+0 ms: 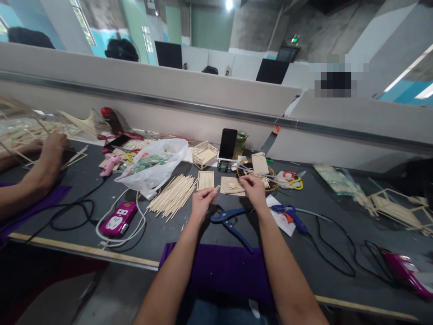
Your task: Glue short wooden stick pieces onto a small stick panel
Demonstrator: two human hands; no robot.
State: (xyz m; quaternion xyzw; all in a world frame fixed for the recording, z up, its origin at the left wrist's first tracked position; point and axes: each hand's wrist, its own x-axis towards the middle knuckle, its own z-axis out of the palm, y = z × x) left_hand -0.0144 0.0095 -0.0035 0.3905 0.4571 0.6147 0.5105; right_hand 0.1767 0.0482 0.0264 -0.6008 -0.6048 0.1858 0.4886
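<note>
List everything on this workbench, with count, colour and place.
loose sticks: one pile, pale wood, left of the hands
miniature bench: one, pale wood, near the partition
phone: one, black, upright beside it
plastic bag: one, whitish, behind the sticks
cutter: one, blue, between the forearms
glue gun: one, blue, right of the right wrist
power strip: two, magenta, front left and far right
cloth: one, purple, near edge
co-worker's hand: one, far left
short stick piece: one, pale, in left fingers
left hand: pinching that piece
right hand: fingers curled, contents unclear
</note>
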